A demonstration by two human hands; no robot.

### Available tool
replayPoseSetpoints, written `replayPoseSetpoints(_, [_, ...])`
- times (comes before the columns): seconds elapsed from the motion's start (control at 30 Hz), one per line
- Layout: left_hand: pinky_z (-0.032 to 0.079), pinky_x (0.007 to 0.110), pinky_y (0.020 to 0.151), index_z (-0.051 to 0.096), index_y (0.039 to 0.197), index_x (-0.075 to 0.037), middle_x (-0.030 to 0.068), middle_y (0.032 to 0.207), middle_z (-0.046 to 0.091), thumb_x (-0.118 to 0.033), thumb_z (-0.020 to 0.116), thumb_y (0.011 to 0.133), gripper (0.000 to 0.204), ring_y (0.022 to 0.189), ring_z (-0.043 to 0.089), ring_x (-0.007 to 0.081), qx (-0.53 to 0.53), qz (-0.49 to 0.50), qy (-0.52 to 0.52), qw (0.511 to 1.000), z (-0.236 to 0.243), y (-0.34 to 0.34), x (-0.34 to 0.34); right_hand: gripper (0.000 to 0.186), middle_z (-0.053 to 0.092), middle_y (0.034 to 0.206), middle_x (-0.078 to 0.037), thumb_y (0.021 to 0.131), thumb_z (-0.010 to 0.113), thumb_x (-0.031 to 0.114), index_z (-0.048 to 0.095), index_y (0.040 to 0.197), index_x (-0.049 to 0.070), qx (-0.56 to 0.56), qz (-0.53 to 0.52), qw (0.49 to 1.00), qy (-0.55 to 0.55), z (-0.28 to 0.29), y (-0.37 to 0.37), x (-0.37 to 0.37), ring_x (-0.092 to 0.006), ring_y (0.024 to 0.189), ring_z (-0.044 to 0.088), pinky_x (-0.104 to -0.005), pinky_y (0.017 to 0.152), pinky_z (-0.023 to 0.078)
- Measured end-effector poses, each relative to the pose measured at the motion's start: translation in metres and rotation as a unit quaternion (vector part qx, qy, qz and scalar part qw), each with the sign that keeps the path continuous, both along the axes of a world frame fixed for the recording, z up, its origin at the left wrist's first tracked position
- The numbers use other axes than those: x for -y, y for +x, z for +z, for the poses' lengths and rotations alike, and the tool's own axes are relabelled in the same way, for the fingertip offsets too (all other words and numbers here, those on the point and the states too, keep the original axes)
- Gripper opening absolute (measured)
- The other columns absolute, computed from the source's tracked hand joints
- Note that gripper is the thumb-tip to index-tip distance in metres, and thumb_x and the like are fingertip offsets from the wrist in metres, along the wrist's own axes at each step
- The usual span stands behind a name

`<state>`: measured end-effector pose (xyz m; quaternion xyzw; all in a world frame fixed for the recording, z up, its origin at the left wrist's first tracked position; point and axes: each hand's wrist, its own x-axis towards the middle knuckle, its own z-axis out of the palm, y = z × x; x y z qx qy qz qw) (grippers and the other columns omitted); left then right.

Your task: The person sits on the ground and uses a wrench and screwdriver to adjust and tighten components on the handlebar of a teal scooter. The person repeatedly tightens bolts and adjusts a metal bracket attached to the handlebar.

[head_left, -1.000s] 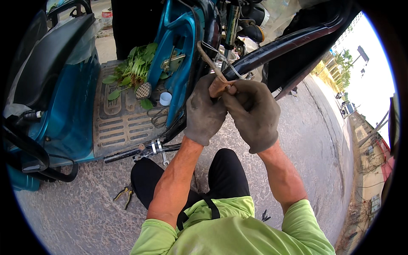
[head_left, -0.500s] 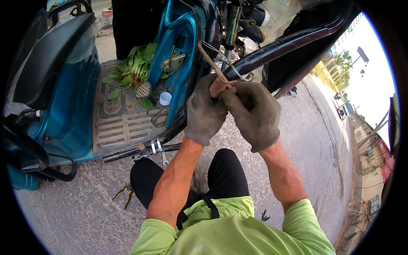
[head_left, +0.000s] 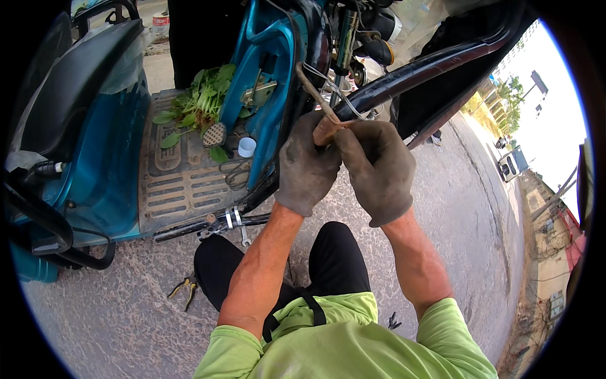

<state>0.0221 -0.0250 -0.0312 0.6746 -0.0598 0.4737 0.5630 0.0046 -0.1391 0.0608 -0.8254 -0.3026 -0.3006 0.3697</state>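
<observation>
A rusty metal rod with a flattened end (head_left: pixel 325 130) hangs by the end of a black tube (head_left: pixel 404 79) on the blue scooter. My left hand (head_left: pixel 307 169), in a grey-brown work glove, is closed around the flattened end from the left. On the other side, my right hand (head_left: pixel 381 174), gloved alike, has thumb and fingers pinched at that piece's right edge. Its fingertips hide whatever small part may lie between them. Loops of thin wire (head_left: pixel 341 95) cross the tube just above both hands.
Leafy greens (head_left: pixel 205 95), a white cap (head_left: pixel 246 147) and wire lie on the scooter's footboard (head_left: pixel 173 192). A wrench (head_left: pixel 245 235) hangs by the footboard's edge. Yellow-handled pliers (head_left: pixel 184 292) lie on the pavement left of my knee. The black seat (head_left: pixel 88 76) stands at left.
My right hand has shifted slightly left, and its thumb now covers a small reddish nub that showed before. The left hand keeps its hold on the rusty rod.
</observation>
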Motion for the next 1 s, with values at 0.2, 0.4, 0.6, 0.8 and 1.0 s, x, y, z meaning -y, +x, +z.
replayPoseSetpoints(0.2, [0.06, 0.049, 0.08, 0.061, 0.129, -0.003, 0.0205, 0.114, 0.069, -0.013, 0.081, 0.091, 0.044, 0.098, 0.073, 0.0414, -0.007, -0.009, -0.017, 1.0, 0.004, -0.002, -0.001, 0.022, 0.075, 0.081, -0.009, 0.097, 0.081, 0.019, 0.074, 0.102, -0.001, -0.01, 0.022, 1.0, 0.0, 0.0, 0.0, -0.002, -0.0124, 0.072, 0.07, -0.0293, 0.066, 0.057])
replayPoseSetpoints(0.4, [0.06, 0.048, 0.083, 0.065, 0.124, -0.004, 0.0187, 0.116, 0.07, -0.013, 0.08, 0.092, 0.037, 0.102, 0.073, 0.0416, -0.006, -0.019, -0.032, 0.999, 0.008, -0.006, 0.001, 0.022, 0.076, 0.078, -0.009, 0.092, 0.084, 0.024, 0.077, 0.1, 0.004, -0.015, 0.009, 1.0, -0.006, -0.001, -0.003, -0.001, -0.0181, 0.069, 0.076, -0.0305, 0.063, 0.057])
replayPoseSetpoints(0.6, [0.06, 0.048, 0.082, 0.063, 0.126, -0.004, 0.0183, 0.116, 0.07, -0.017, 0.081, 0.094, 0.039, 0.101, 0.073, 0.042, 0.005, 0.001, -0.016, 1.0, 0.006, -0.005, 0.0, 0.024, 0.075, 0.079, -0.007, 0.087, 0.088, 0.021, 0.075, 0.1, 0.006, 0.046, 0.014, 0.999, -0.011, -0.007, 0.004, 0.001, -0.0168, 0.068, 0.074, -0.0308, 0.06, 0.056])
replayPoseSetpoints(0.8, [0.06, 0.049, 0.082, 0.062, 0.126, -0.004, 0.0179, 0.118, 0.069, -0.019, 0.081, 0.094, 0.04, 0.102, 0.072, 0.041, -0.012, -0.017, -0.03, 0.999, 0.003, -0.003, 0.001, 0.023, 0.074, 0.075, -0.006, 0.088, 0.088, 0.02, 0.074, 0.099, 0.005, 0.061, 0.016, 0.998, -0.014, -0.009, 0.007, 0.002, -0.0178, 0.063, 0.072, -0.0316, 0.057, 0.055])
replayPoseSetpoints(1.0, [0.06, 0.047, 0.082, 0.062, 0.127, -0.006, 0.0159, 0.12, 0.067, -0.012, 0.081, 0.091, 0.041, 0.103, 0.072, 0.0396, 0.037, 0.034, 0.046, 0.998, 0.001, 0.0, -0.001, 0.022, 0.073, 0.072, -0.008, 0.093, 0.083, 0.023, 0.073, 0.098, 0.004, 0.064, 0.024, 0.997, -0.043, -0.003, 0.005, 0.002, -0.0201, 0.061, 0.073, -0.0333, 0.056, 0.055])
